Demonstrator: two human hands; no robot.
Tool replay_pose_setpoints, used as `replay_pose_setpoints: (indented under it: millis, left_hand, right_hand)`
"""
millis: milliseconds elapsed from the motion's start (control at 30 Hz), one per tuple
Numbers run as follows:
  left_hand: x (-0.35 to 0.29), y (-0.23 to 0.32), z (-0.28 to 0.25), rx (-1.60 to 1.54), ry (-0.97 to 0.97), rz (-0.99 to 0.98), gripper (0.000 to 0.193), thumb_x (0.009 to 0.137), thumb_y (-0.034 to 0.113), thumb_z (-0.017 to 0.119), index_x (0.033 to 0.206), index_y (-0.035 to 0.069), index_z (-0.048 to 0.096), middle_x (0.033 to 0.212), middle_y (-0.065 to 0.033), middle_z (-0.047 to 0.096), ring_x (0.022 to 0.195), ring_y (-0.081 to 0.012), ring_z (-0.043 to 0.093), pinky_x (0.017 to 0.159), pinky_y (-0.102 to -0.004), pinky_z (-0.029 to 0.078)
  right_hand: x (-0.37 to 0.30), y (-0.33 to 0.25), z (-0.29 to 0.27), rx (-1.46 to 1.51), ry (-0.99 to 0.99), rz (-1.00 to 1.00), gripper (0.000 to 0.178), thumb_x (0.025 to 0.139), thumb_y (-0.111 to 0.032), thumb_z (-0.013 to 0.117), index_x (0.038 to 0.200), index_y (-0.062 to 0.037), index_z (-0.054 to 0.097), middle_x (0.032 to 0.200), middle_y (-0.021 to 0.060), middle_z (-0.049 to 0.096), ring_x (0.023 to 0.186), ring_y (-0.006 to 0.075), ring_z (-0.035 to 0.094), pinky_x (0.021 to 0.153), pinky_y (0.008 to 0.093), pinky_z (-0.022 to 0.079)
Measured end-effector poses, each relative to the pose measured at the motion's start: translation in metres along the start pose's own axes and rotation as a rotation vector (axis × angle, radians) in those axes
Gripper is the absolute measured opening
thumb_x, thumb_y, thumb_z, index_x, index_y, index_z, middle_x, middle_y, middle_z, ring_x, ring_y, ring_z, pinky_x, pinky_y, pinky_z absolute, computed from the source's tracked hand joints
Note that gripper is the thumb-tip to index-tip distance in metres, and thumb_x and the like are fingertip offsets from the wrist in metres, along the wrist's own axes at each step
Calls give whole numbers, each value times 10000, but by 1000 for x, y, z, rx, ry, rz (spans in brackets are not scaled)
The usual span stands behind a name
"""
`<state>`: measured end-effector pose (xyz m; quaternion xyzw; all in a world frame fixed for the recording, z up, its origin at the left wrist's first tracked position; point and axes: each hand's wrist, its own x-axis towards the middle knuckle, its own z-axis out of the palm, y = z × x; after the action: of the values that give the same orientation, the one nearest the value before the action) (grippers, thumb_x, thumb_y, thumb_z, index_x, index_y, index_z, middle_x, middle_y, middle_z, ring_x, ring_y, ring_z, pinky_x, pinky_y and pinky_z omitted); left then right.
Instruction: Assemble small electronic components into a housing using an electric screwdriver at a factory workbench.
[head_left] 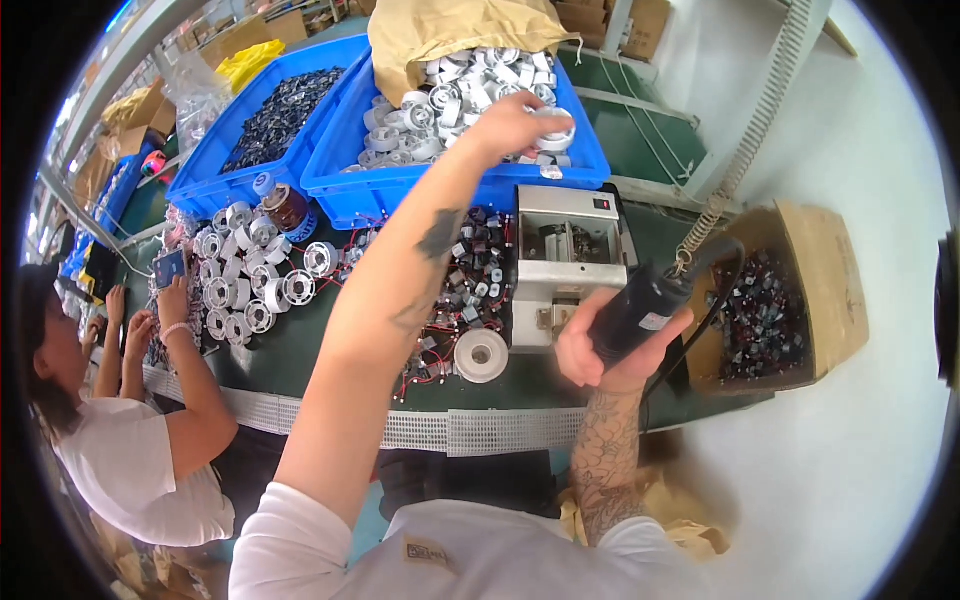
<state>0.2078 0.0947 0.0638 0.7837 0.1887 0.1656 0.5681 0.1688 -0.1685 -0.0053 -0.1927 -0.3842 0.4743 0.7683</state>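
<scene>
My left hand (508, 126) reaches over a blue bin (340, 178) of white round plastic housings. Its fingers close on one white round plastic housing (555, 132) by the bin's right side. My right hand (628, 372) is wrapped round a black electric screwdriver (642, 312), which hangs from a coiled spring (742, 140). Just left of that hand stands a white metal screw feeder (533, 290) with an open top tray. A white round part (482, 356) with a hole in its middle lies by the feeder, beside a heap of small motors (478, 272) with red and black wires.
A second blue bin (190, 190) holds small dark parts. White ring-shaped parts (240, 270) and a bottle of brown liquid (285, 208) stand on the green bench. At right, a cardboard box (835, 290) contains small motors. A co-worker (140, 450) handles parts at left.
</scene>
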Motion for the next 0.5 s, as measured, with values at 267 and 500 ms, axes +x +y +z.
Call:
replay_pose_setpoints:
  millis: [267,500]
  left_hand:
    - [-169,-18,-28,274,176,428,525,671,163,838,1115,18,598,983,-114,619,867,-244,591,774,-322,480]
    - [-282,-100,48,630,214,540,554,597,138,812,1120,151,628,1230,-136,485,1097,-335,492,896,-444,447]
  right_hand:
    - [4,0,1,221,-185,-35,1121,607,-940,398,939,122,534,501,84,505,377,140,442,342,267,357]
    - [27,-4,-7,219,-526,136,951,563,-831,650,881,64,596,631,81,576,517,197,548,485,316,450]
